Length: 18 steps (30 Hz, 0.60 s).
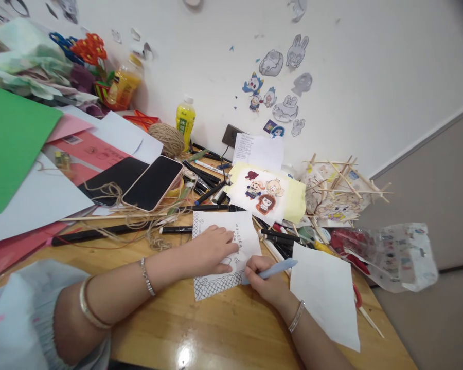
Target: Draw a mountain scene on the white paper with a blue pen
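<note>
My left hand (213, 250) lies flat, fingers stretched, on a small white paper (247, 234) with a hatched border and handwriting, pressing it to the wooden table (200, 329). My right hand (265, 280) is closed around a light blue pen (278, 268), whose tip touches the paper's lower right edge. Bracelets sit on both wrists.
A blank white sheet (326, 295) lies right of my right hand. Two phones (139, 180), twine (168, 137), black pens (208, 192), cartoon drawings (260, 192), wooden sticks (343, 180), a plastic bag (393, 254), coloured paper (11, 139) and a yellow bottle (185, 119) crowd the back.
</note>
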Motion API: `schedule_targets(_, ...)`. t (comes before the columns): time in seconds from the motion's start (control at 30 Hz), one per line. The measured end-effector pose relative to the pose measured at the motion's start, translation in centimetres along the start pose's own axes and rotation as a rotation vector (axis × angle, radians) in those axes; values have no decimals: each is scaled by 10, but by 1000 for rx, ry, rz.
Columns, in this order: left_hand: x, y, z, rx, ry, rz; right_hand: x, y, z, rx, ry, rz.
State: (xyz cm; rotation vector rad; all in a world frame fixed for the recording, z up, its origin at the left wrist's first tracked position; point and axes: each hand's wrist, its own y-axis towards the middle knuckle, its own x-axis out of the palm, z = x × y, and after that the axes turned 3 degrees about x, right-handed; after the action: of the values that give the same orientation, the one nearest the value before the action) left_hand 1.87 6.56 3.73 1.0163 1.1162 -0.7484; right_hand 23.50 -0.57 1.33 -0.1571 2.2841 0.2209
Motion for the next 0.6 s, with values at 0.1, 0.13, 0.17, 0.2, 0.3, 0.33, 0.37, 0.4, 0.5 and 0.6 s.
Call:
schedule_targets(0.1,0,-1,0,-3,0,-9,0,0,2,22,31,-11)
schedule_targets(0.13,0,-1,0,-5,0,-11,1,0,3,35,41,-7)
schedule_targets(0.17,-1,-1,0,-6,0,-12,1,0,4,48,48,1)
schedule_targets(0.2,-1,-1,0,-6,-1,-12,1,0,5,57,51,8)
schedule_targets(0.3,0,0,0,-4,-1,-15,2,1,9,58,47,6)
schedule_targets(0.33,0,0,0,-3,0,-16,2,1,10,57,46,-1)
schedule_targets(0.37,0,0,0,-2,2,-16,3,1,11,59,50,-5)
schedule_targets(0.4,-1,0,0,-1,3,-16,3,1,11,65,58,-4)
schedule_targets(0.5,-2,0,0,3,9,-13,2,1,9,101,87,39)
schedule_targets(0.6,-4,-1,-1,6,10,-15,0,2,3,112,70,83)
